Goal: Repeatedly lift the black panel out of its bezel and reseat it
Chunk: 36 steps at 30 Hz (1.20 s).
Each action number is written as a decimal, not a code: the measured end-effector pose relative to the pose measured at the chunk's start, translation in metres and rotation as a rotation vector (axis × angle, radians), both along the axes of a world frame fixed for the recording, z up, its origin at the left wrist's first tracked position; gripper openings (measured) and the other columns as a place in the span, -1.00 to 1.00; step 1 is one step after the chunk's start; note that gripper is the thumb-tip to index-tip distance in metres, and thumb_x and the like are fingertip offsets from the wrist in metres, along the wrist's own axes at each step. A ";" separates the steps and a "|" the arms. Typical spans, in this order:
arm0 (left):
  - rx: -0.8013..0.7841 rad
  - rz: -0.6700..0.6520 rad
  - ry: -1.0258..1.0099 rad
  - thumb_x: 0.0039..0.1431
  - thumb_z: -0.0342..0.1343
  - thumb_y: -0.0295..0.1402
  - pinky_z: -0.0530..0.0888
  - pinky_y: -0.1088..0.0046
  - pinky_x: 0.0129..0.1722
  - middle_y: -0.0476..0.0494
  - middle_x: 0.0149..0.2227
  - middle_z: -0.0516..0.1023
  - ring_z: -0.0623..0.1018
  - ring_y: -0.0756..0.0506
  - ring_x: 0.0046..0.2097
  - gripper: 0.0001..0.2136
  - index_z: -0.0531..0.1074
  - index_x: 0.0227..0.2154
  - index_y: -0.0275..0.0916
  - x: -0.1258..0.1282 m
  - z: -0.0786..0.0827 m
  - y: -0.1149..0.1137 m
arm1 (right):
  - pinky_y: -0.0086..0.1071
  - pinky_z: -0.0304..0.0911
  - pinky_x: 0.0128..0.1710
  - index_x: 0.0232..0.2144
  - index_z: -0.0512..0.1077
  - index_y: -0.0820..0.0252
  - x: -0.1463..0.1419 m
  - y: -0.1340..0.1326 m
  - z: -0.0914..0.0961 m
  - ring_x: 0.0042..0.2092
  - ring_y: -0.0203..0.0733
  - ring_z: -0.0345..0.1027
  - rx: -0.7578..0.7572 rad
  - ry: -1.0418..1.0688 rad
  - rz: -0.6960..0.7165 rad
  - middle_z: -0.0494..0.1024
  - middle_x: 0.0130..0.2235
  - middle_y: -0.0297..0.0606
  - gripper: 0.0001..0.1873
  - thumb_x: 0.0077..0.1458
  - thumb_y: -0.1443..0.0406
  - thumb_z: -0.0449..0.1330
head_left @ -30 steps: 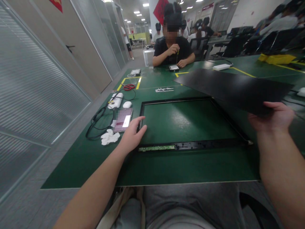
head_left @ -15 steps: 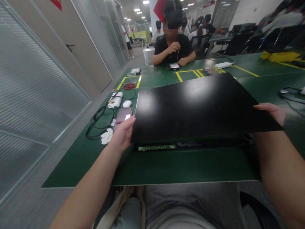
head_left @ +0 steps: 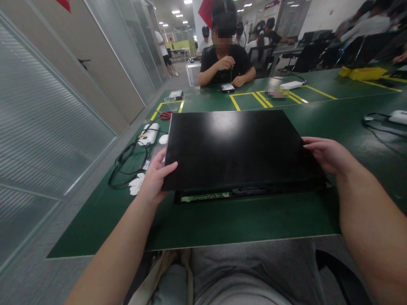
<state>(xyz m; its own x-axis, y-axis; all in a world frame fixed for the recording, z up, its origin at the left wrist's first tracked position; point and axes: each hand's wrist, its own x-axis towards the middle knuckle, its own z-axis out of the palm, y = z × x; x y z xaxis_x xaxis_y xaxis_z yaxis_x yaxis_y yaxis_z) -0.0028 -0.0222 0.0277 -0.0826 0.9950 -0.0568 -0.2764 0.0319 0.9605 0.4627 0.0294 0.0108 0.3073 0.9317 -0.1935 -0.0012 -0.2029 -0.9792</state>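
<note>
A large black glossy screen panel [head_left: 235, 148] spans the space between my hands, its face up and a ceiling light mirrored in it. My left hand [head_left: 157, 173] grips its left edge, the thumb lying on the top face. At the opposite edge my right hand [head_left: 327, 154] holds on with the fingertips. Beneath the panel's near edge lies a dark frame, with a strip of green circuit board [head_left: 205, 197] showing at its left. The panel hides most of that frame.
Left on the green table [head_left: 254, 224] are a black cable [head_left: 122, 163], a white power strip [head_left: 149, 134], crumpled white tissue [head_left: 136, 184], a partly hidden phone and red-handled scissors [head_left: 165, 115]. Across the table a co-worker [head_left: 225, 63] handles a small device. White adapter [head_left: 399, 117] at right.
The panel has come down and shifted left, now lying flatter over the frame. My right hand has moved inward with it, and my left thumb now rests on the face.
</note>
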 end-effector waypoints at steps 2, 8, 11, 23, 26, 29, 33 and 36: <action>-0.011 0.003 0.010 -0.13 0.47 -0.42 0.65 0.07 0.03 -0.16 -0.06 0.73 0.70 -0.37 0.03 -0.33 0.45 0.13 -0.15 -0.001 -0.001 0.000 | -0.39 0.50 -0.33 -0.31 0.64 0.18 0.001 0.002 -0.001 -0.31 -0.15 0.58 -0.025 0.045 -0.020 0.69 -0.34 -0.20 -0.65 -0.23 0.48 0.24; -0.034 0.004 0.039 -0.17 0.50 -0.41 0.65 0.08 0.00 -0.14 -0.12 0.73 0.71 -0.36 -0.01 -0.34 0.44 0.08 -0.16 0.002 -0.007 0.002 | -0.53 0.31 -0.53 -0.25 0.59 0.26 0.006 0.007 -0.003 -0.46 -0.31 0.42 0.006 0.006 -0.133 0.60 -0.42 -0.22 -0.64 -0.18 0.51 0.27; -0.039 -0.007 0.043 -0.19 0.49 -0.40 0.65 0.09 -0.01 -0.14 -0.12 0.73 0.71 -0.35 -0.03 -0.34 0.43 0.05 -0.17 0.006 -0.008 0.001 | -0.56 0.23 -0.56 -0.16 0.52 0.25 0.004 0.007 -0.003 -0.51 -0.35 0.38 0.024 -0.003 -0.259 0.55 -0.47 -0.26 -0.57 -0.15 0.56 0.23; -0.168 0.025 0.082 -0.26 0.39 -0.45 0.53 0.41 -0.44 0.03 -0.34 0.66 0.66 -0.17 -0.35 -0.38 0.38 -0.03 -0.15 0.012 -0.011 0.005 | -0.58 0.21 -0.59 -0.08 0.43 0.24 -0.004 0.009 -0.005 -0.53 -0.32 0.40 -0.061 -0.117 -0.245 0.57 -0.51 -0.26 -0.56 -0.02 0.61 0.17; -0.166 0.025 0.095 -0.27 0.38 -0.43 0.54 0.38 -0.39 0.01 -0.35 0.63 0.65 -0.19 -0.31 -0.37 0.38 -0.03 -0.15 0.011 -0.011 0.006 | -0.56 0.26 -0.57 -0.06 0.42 0.24 -0.004 0.008 -0.005 -0.52 -0.28 0.44 -0.047 -0.128 -0.243 0.59 -0.50 -0.23 -0.56 0.00 0.60 0.17; -0.174 0.014 0.107 -0.27 0.38 -0.42 0.55 0.34 -0.34 0.00 -0.34 0.62 0.65 -0.20 -0.30 -0.36 0.37 -0.01 -0.15 0.010 -0.012 0.006 | -0.52 0.33 -0.55 -0.05 0.42 0.23 -0.004 0.006 -0.004 -0.52 -0.23 0.47 -0.032 -0.127 -0.254 0.59 -0.52 -0.21 -0.55 -0.01 0.59 0.18; -0.180 0.012 0.103 -0.26 0.40 -0.43 0.56 0.34 -0.35 0.00 -0.34 0.63 0.65 -0.19 -0.33 -0.33 0.37 0.02 -0.16 0.008 -0.016 0.008 | -0.50 0.36 -0.57 -0.02 0.43 0.23 -0.009 0.003 -0.001 -0.52 -0.20 0.49 -0.028 -0.143 -0.274 0.59 -0.53 -0.21 -0.52 -0.01 0.59 0.18; -0.180 -0.017 0.091 -0.23 0.44 -0.43 0.59 0.34 -0.35 -0.05 -0.30 0.67 0.68 -0.20 -0.30 -0.34 0.38 0.02 -0.18 0.007 -0.018 0.009 | -0.51 0.35 -0.59 -0.02 0.44 0.24 -0.013 0.000 0.003 -0.55 -0.21 0.48 -0.019 -0.174 -0.293 0.57 -0.54 -0.24 -0.52 0.01 0.60 0.16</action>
<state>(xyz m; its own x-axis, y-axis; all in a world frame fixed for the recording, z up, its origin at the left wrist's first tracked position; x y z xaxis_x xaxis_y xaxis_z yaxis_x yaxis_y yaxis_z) 0.0044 -0.0136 0.0093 -0.0790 0.9707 -0.2270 -0.1870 0.2092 0.9598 0.4497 0.0295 0.0137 0.5915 0.7955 -0.1314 0.1042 -0.2370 -0.9659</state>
